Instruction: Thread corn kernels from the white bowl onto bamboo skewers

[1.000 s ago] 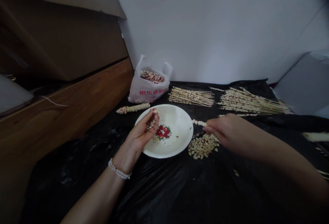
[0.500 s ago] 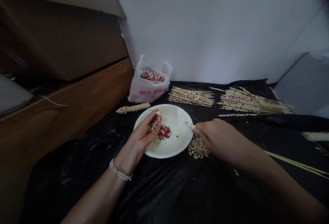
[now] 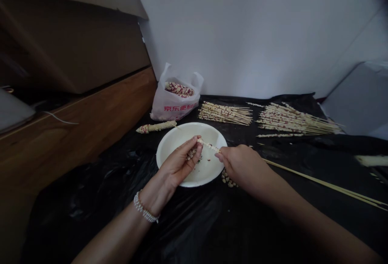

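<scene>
Over the white bowl (image 3: 163,159), my left hand (image 3: 182,161) has its fingertips pinched on pale corn kernels at the end of a thin skewer (image 3: 209,146). More corn kernels (image 3: 190,154) lie cupped in that palm. My right hand (image 3: 239,161) is closed around the skewer, on the bowl's right side. Pale and dark red kernels are threaded on the length between the two hands. A small pile of loose kernels (image 3: 228,180) lies beside the bowl, partly hidden under my right hand.
Behind the bowl stands a white plastic bag (image 3: 174,108) holding corn cobs (image 3: 179,89). A partly stripped cob (image 3: 157,127) lies left of it. Two heaps of threaded skewers, one nearer (image 3: 224,113) and one farther right (image 3: 291,118), rest on black plastic sheeting (image 3: 121,199). Bare sticks (image 3: 321,181) lie at right.
My left hand has moved right, bringing its pinched fingertips to the skewer's end. My right hand has shifted slightly left with the skewer, uncovering more of the bare sticks.
</scene>
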Motion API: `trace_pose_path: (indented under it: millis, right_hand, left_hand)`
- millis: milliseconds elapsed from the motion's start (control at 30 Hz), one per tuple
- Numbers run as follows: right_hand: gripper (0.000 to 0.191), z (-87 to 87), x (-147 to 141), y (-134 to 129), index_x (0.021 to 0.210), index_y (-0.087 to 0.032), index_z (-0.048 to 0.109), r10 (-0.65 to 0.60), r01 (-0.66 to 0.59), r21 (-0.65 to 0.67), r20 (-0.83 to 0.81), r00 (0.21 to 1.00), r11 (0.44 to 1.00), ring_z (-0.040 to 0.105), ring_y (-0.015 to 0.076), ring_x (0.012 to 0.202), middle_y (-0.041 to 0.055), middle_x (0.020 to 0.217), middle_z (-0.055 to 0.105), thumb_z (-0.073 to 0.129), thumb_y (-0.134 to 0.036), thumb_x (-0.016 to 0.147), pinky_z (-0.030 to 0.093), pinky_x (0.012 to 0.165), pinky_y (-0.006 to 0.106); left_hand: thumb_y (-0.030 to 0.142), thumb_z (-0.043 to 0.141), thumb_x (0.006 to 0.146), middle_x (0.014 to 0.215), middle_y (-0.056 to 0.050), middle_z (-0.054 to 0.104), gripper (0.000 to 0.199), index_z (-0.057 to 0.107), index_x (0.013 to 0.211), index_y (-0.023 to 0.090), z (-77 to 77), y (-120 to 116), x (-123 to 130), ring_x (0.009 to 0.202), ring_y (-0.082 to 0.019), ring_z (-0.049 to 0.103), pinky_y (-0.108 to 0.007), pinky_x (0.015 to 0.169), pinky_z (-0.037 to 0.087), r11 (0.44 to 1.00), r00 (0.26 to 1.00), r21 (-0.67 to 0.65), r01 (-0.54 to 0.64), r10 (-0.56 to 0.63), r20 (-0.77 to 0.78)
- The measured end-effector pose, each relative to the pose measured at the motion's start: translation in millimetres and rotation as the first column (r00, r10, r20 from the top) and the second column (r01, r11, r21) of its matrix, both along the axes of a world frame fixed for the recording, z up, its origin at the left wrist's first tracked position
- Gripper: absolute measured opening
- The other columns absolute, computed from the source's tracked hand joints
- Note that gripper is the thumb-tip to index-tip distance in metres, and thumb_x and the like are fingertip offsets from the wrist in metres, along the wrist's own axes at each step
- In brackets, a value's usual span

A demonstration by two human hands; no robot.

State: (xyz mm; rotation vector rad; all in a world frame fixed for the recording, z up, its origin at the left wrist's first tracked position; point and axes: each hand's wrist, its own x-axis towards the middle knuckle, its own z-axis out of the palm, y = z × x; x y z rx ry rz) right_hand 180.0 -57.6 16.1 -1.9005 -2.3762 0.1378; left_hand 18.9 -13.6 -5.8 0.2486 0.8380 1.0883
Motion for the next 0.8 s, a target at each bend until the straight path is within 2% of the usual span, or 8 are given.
trace_pose_path:
  millis: [167,400,500,567,667,733,800]
  right_hand:
    - [0.041,-2.6,-2,1,0.081,-0.018,0.065,0.019,-0.019,-0.003,-0.016,1.000,1.000,0.054,0.0130,0.058,0.0073,0.071,0.065,0.029,-0.031,0.094,0.026,0.053,0.027]
    - [0.040,5.1,2,0,0.080,-0.019,0.065,0.002,-0.002,-0.015,-0.001,1.000,1.000,0.055,0.0146,0.058,0.0073,0.070,0.066,0.030,-0.033,0.094,0.025,0.053,0.027]
    - [0.037,12.1,14,3,0.081,-0.021,0.065,0.020,-0.017,-0.044,0.060,0.998,0.999,0.057,0.0153,0.060,0.0061,0.072,0.066,0.032,-0.033,0.094,0.023,0.052,0.027]
    - [0.037,16.5,24,6,0.078,-0.022,0.065,-0.015,0.021,-0.042,0.146,0.989,0.999,0.058,0.0167,0.061,0.0060,0.072,0.066,0.033,-0.034,0.093,0.022,0.051,0.027]
    - [0.030,21.9,32,5,0.080,-0.022,0.065,-0.077,0.065,0.062,0.225,0.971,0.996,0.060,0.0192,0.069,0.0055,0.076,0.066,0.037,-0.027,0.091,0.028,0.056,0.029]
    - [0.020,24.1,29,0,0.094,-0.020,0.064,-0.071,0.022,0.201,0.238,0.969,0.979,0.059,0.0226,0.081,0.0068,0.088,0.067,0.045,-0.024,0.087,0.034,0.066,0.033]
    - [0.031,23.9,20,-6,0.112,-0.016,0.059,-0.030,-0.049,0.337,0.224,0.974,0.940,0.056,0.0265,0.093,0.0100,0.099,0.065,0.053,-0.027,0.084,0.035,0.079,0.039]
  left_hand:
    - [0.002,0.063,0.077,0.081,-0.009,0.069,0.014,0.069,0.089,0.006,-6.5,0,1,0.068,-0.011,0.066,-0.018,0.065,0.058,0.997,0.999,0.062,0.050,-0.050,-0.006]
    - [0.004,0.062,0.079,0.081,-0.010,0.069,0.015,0.068,0.092,0.006,-9.3,0,-1,0.068,-0.012,0.066,-0.019,0.066,0.059,0.994,0.995,0.037,0.099,-0.100,0.015]
    - [0.003,0.061,0.079,0.082,-0.010,0.069,0.015,0.067,0.092,0.006,-5.9,2,-4,0.069,-0.012,0.067,-0.019,0.066,0.058,0.997,0.997,0.010,0.073,-0.074,0.014]
    - [0.004,0.061,0.079,0.082,-0.008,0.069,0.015,0.066,0.093,0.007,-3.3,5,-8,0.068,-0.011,0.067,-0.019,0.065,0.058,1.000,1.000,0.003,0.023,-0.023,0.019]
    - [0.008,0.062,0.080,0.085,-0.006,0.069,0.020,0.064,0.101,0.009,-0.2,8,-12,0.071,-0.011,0.067,-0.020,0.067,0.058,0.999,0.997,0.013,-0.032,0.030,0.076]
    - [0.007,0.061,0.081,0.088,-0.007,0.069,0.024,0.063,0.105,0.010,1.4,5,-10,0.075,-0.012,0.068,-0.021,0.070,0.058,1.000,0.994,0.005,-0.026,0.026,0.109]
    - [0.005,0.059,0.081,0.090,-0.009,0.070,0.024,0.063,0.104,0.008,2.3,-1,-5,0.076,-0.013,0.068,-0.020,0.070,0.058,1.000,0.995,-0.022,0.007,-0.005,0.103]
